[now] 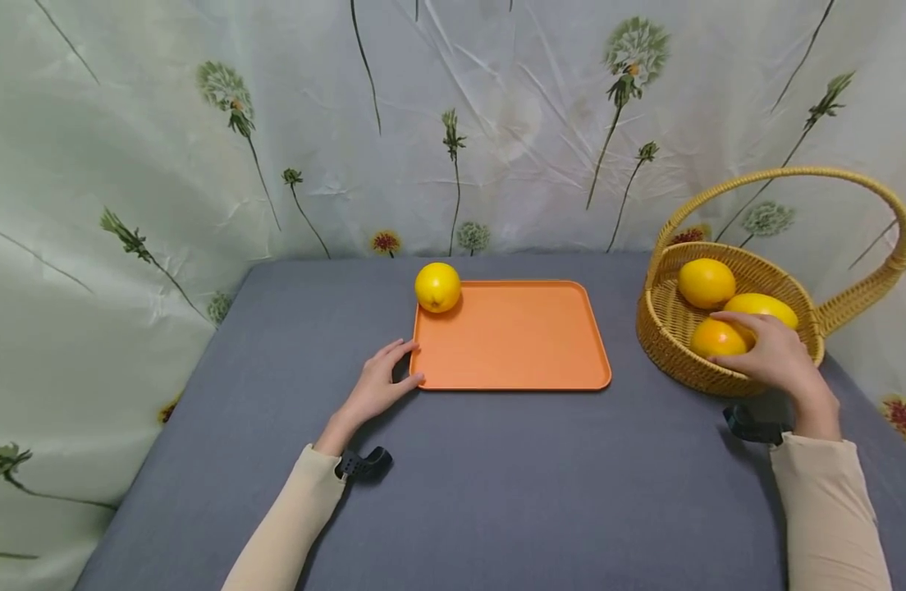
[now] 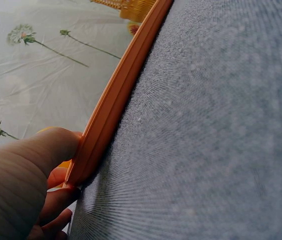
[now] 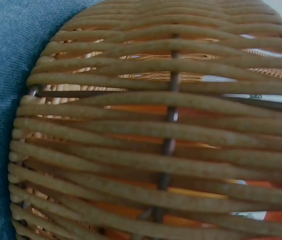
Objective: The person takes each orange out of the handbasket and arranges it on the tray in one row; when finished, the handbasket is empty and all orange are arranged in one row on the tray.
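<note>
In the head view, my right hand (image 1: 774, 353) reaches over the near rim of a wicker basket (image 1: 663, 345) and grips a yellow-orange lemon (image 1: 715, 336), thumb and fingers on opposite sides of it. Two more lemons lie beside it: a rounded one (image 1: 706, 283) and a longer one (image 1: 763, 308). My left hand (image 1: 379, 384) rests at the near left corner of an orange tray (image 1: 519, 336), its loose fingers and thumb touching the rim. Another lemon (image 1: 437, 287) sits on the tray's far left corner. The basket's weave (image 3: 145, 130) hides the right hand in the right wrist view.
A grey cloth (image 1: 512, 492) covers the table. Behind it hangs a pale curtain (image 1: 497, 123) printed with dandelions. The basket's tall handle (image 1: 785, 172) arches above the fruit. Dark straps with camera mounts (image 1: 364, 465) sit at both wrists.
</note>
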`<state>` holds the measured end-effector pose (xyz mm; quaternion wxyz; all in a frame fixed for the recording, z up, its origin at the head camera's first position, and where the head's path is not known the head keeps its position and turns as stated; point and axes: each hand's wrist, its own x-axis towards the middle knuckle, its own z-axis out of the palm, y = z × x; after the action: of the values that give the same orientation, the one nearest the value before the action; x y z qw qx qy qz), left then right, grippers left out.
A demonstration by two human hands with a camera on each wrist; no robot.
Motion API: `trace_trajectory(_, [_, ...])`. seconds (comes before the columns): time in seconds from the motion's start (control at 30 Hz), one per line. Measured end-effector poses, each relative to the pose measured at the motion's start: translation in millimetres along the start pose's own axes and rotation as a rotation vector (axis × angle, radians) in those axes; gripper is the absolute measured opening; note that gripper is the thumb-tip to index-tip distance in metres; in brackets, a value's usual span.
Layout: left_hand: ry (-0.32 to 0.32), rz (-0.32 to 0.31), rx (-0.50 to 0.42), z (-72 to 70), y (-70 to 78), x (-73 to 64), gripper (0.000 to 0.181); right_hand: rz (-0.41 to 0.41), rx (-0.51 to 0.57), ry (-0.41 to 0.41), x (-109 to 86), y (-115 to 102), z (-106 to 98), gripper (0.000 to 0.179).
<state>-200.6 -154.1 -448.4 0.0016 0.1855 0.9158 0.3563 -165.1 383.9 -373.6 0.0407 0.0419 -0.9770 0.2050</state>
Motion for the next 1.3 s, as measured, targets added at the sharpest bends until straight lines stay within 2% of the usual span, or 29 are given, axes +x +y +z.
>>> trace_trajectory(0.23, [-0.002,0.007,-0.003,1.7,-1.1,-1.2,0.058,-0.011,0.011,0.052,-2.4,-3.0,-0.8,0.062])
trace_trajectory(0.4, [0.020,0.012,0.007,-0.1,-2.4,-2.0,0.057,-0.033,0.046,0.102,-1.4,-6.4,-0.3,0.066])
trace_trajectory(0.57, [0.010,0.009,0.013,0.4,-3.0,-5.2,0.057,-0.052,0.096,0.174,-1.0,-8.1,0.4,0.065])
trace_trajectory(0.9, [0.009,0.014,0.001,4.5,0.3,-0.6,0.057,0.027,0.136,0.287,-2.7,-4.0,-4.7,0.067])
trace_trajectory(1.03, [-0.002,0.001,-0.006,4.6,1.8,-0.4,0.057,0.025,0.153,0.334,-2.8,-2.3,-6.1,0.067])
trace_trajectory(1.3, [0.005,0.002,-0.001,1.6,-1.6,-3.4,0.056,0.059,0.217,0.369,-0.8,-9.5,1.4,0.067])
